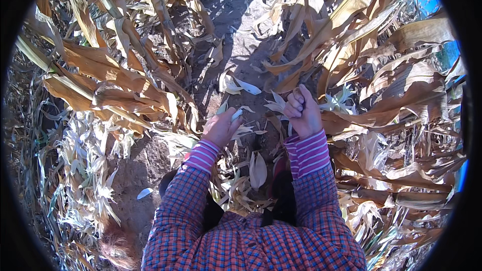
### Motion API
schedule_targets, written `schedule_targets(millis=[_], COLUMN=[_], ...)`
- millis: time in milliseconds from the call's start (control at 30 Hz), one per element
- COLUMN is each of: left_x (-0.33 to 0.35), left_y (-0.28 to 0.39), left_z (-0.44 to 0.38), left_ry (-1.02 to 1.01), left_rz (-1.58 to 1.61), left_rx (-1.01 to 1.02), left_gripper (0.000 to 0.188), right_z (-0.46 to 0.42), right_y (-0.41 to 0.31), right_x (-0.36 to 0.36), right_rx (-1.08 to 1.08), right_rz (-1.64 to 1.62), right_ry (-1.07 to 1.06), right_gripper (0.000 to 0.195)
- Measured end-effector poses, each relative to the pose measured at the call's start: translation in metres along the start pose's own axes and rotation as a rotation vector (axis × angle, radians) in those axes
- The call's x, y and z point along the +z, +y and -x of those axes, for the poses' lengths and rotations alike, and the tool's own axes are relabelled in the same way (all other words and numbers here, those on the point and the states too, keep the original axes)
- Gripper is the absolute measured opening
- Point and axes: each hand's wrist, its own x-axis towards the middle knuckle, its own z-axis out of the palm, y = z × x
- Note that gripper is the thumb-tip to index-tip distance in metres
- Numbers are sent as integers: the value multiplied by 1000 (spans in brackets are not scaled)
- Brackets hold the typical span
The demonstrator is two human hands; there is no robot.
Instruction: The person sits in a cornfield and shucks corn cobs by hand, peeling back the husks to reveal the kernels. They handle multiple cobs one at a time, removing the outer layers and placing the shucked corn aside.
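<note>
My left hand is closed around a pale, husk-covered piece, apparently an ear of maize, whose whitish tip shows beside the thumb. My right hand is raised to the right, its fingers curled in; whether something small is inside them cannot be told. Pale husk leaves show just left of the right hand, at or behind it. On the soil ahead, between and beyond both hands, lies a loose piece of husk. Another husk leaf lies between my forearms, near my feet.
Dry maize stalks with brown leaves lean in from the left, and more leaves reach in from the right. Shed husks are heaped at the left. Bare soil runs ahead between the stalks. Reddish maize silk lies at lower left.
</note>
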Motion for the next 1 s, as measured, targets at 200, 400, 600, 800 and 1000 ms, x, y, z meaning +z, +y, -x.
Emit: schedule_targets(millis=[200, 400, 600, 800, 1000], left_x=[4, 40, 32, 28, 28], left_y=[-23, -58, -42, -27, -30], left_z=[-5, -24, -20, -15, -16], left_ry=[31, 128, 145, 170, 275], left_rz=[523, 644, 811, 1005, 1259], left_rx=[-144, -117, -100, -130, -270], left_gripper=[30, 37, 22, 24, 34], right_z=[-8, -10, -7, -13, -14], right_y=[22, 75, 128, 132, 133], right_x=[-8, 9, 25, 26, 31], right_rx=[-229, -77, -114, -157, -231], right_rz=[1734, 884, 1123, 1071, 971], right_ry=[485, 207, 186, 304, 279], right_gripper=[41, 53, 31, 16, 19])
